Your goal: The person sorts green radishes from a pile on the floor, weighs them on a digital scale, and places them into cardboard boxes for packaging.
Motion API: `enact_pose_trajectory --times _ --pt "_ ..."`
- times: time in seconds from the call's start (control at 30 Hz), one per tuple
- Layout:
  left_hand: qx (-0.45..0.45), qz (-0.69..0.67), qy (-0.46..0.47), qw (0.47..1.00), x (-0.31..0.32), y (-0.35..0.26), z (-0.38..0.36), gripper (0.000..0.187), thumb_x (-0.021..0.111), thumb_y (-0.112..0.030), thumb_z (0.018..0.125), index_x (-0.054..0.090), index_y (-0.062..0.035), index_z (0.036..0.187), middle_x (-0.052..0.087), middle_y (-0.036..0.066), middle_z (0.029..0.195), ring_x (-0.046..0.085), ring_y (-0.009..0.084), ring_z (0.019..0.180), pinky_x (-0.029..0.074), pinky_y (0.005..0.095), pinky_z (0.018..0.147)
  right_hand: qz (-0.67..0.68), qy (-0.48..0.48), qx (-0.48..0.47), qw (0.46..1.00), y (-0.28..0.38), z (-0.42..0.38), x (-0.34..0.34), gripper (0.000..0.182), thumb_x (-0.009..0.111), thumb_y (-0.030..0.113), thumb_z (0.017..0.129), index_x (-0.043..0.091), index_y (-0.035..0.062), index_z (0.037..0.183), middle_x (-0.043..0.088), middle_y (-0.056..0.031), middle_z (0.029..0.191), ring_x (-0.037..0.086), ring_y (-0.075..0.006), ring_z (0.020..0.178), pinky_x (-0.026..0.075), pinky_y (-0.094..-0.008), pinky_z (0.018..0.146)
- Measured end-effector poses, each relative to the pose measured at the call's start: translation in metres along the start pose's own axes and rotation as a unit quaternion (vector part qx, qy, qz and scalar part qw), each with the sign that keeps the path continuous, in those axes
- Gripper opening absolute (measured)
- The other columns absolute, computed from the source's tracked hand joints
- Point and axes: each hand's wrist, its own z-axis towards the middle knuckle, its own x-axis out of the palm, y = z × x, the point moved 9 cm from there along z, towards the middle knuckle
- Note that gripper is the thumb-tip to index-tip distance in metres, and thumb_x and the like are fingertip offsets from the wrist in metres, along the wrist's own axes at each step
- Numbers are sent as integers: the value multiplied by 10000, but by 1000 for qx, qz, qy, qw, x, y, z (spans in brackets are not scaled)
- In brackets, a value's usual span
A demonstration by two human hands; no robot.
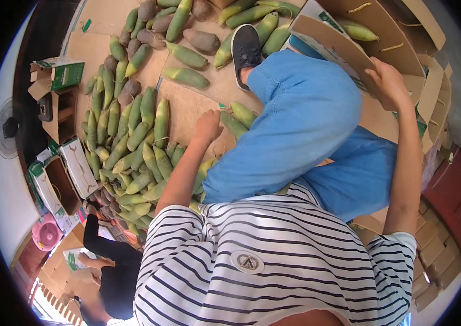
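My left hand [208, 127] is closed, its back toward me, low over the cardboard-covered floor [189, 103]. Nothing shows in its fingers. Just to its right lie green radishes [233, 125], partly hidden by my leg. My right hand [390, 84] grips the edge of an open cardboard box [344, 46], fingers bent over the panel. Inside that box a pale green radish [358, 30] lies near the far wall, by a rope handle [359, 7]. A large heap of green radishes [143, 157] spreads left of my left arm.
Dusty purplish radishes [201, 40] lie among green ones ahead. My shoe [246, 51] is planted beside them. Open boxes [62, 185] stand at left near a pink fan-like object [46, 232] and a fan [8, 127]. Another person in black [113, 282] works at lower left.
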Motion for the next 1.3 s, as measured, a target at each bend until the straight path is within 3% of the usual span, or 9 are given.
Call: enact_pose_trajectory --times 0.13,0.23,0.33,0.63,0.73,1.03,1.1,1.17,1.3 --pt "125 60 -59 989 15 -33 -1 617 647 -186 755 376 -97 1302 333 137 1372 333 284 1265 307 433 1018 8 15 17 1000 -12 8 4 303 534 216 868 520 51 1121 595 -214 969 554 -377 926 431 -412 770" --pt "249 134 -133 950 18 -71 7 536 543 -164 818 368 -121 1323 355 114 1365 308 273 1290 281 461 1030 22 6 10 1000 -10 8 1 305 531 230 863 524 47 1108 598 -217 939 557 -379 914 431 -425 761" --pt "289 159 -87 940 45 -91 29 481 482 -168 842 391 -153 1314 410 88 1315 345 259 1258 306 477 994 14 -16 -3 1000 -12 10 -1 311 529 240 862 527 32 1093 599 -220 928 557 -381 910 430 -434 754" --pt "186 148 -27 971 43 -75 55 387 546 -171 794 478 -155 1175 516 93 1098 496 272 1055 414 433 856 6 6 -4 1000 -6 6 -2 365 526 237 872 507 5 1153 593 -231 989 548 -384 953 431 -415 793" --pt "161 78 -78 981 43 -60 52 444 632 -140 715 495 -151 1137 527 82 1073 488 275 1074 417 449 829 4 -25 -2 1000 -11 3 -3 349 523 241 877 510 11 1140 594 -228 984 546 -387 943 433 -428 786" --pt "68 140 27 987 49 -39 70 600 755 -290 626 485 -145 1142 514 106 1101 492 275 1077 434 432 853 -29 -56 -3 998 -12 0 -3 342 547 252 857 530 31 1118 607 -217 944 566 -379 924 449 -451 777" --pt "102 108 -45 988 46 -37 68 643 776 -321 583 492 -131 1129 533 123 1071 512 281 1057 453 428 835 -25 -62 -2 998 -11 0 -6 309 563 242 841 543 33 1068 611 -212 934 573 -376 914 454 -458 762" --pt "80 -47 36 995 55 -27 73 646 775 -339 579 494 -84 1102 535 138 1064 529 306 1035 465 418 813 -27 -48 12 998 -15 2 -4 274 575 244 834 547 32 1005 612 -204 917 573 -371 911 456 -460 753" --pt "74 -152 33 985 47 -17 61 595 719 -290 617 506 -14 1100 573 165 1004 566 325 950 468 401 781 -25 -31 19 999 -10 3 -7 242 590 240 822 544 36 942 610 -195 879 579 -356 897 463 -457 743"
